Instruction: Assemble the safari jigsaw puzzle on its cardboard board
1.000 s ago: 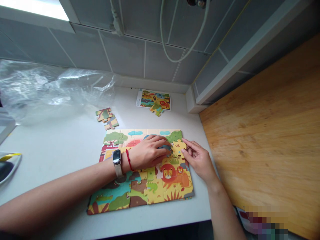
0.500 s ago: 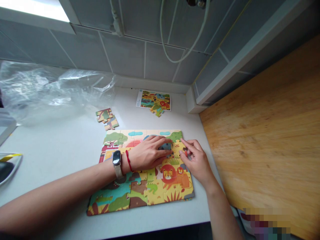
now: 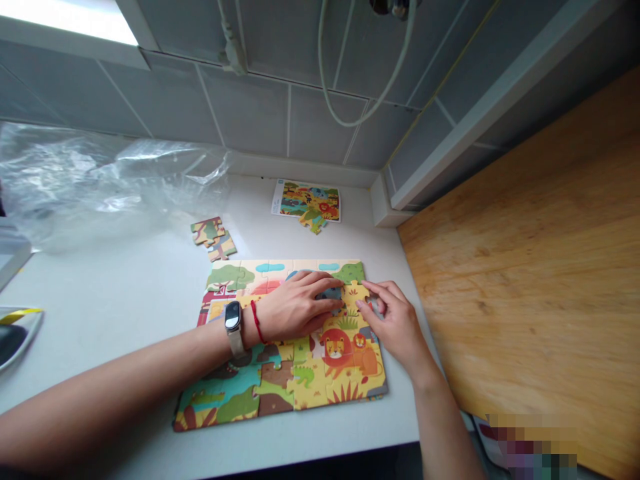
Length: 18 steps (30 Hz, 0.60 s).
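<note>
A colourful animal jigsaw puzzle [image 3: 310, 387] lies flat on the white table, with a lion and a cub at its right side. My left hand [image 3: 295, 303] rests across its upper middle, fingers stretched out to the right and hiding part of the picture. At the right edge, my right hand [image 3: 393, 313] pinches a yellow puzzle piece [image 3: 354, 293] between thumb and forefinger. The fingertips of both hands are close together there. Beyond the puzzle's top left corner lie loose puzzle pieces [image 3: 213, 237].
Farther back, a picture card [image 3: 310, 199] has a loose green and yellow piece [image 3: 313, 223] overlapping its lower edge. Crumpled clear plastic [image 3: 110, 180] covers the back left. A wooden panel [image 3: 525, 267] stands on the right, and a white cable [image 3: 345, 123] hangs by the tiled wall.
My right thumb and forefinger have shifted slightly at the puzzle's right edge, the thumb a little to the left. My left hand stays where it was.
</note>
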Each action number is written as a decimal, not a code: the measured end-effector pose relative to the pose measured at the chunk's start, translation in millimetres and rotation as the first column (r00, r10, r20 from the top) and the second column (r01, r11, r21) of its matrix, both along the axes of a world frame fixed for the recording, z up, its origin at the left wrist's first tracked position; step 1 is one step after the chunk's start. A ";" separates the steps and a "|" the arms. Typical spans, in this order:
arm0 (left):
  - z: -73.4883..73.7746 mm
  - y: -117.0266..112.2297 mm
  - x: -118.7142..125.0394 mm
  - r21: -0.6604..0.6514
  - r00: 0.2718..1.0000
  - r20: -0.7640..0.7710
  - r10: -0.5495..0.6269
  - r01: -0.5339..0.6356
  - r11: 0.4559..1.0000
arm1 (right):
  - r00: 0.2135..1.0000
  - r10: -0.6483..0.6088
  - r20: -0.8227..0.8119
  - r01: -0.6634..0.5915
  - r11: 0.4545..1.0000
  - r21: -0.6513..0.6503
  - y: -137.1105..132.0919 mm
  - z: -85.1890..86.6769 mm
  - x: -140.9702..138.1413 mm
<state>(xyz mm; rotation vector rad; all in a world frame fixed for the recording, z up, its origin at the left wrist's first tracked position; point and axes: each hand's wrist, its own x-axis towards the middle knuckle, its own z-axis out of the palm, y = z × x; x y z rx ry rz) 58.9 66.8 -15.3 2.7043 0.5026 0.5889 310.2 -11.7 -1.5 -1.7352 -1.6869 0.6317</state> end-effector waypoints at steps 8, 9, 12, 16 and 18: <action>-0.3 0.4 0.5 -0.016 1.000 0.012 -0.006 0.006 1.000 | 0.971 -0.087 -0.221 0.074 0.995 -0.064 2.9 -5.3 3.3; -0.4 0.3 0.6 -0.019 1.000 0.009 -0.006 0.006 1.000 | 0.959 -0.099 -0.266 0.081 0.994 -0.075 3.6 -5.9 3.4; -1.2 0.1 0.9 -0.026 1.000 0.006 0.000 0.000 1.000 | 0.908 -0.127 -0.400 0.083 0.989 -0.124 5.9 -6.1 2.9; -2.9 0.1 1.0 -0.026 1.000 0.008 0.003 -0.003 1.000 | 0.804 -0.205 -0.558 0.110 0.974 -0.200 8.3 -2.1 0.9; -3.3 0.3 1.0 -0.030 1.000 0.009 0.001 0.000 1.000 | 0.752 -0.249 -0.611 0.175 0.968 -0.179 9.1 0.9 0.3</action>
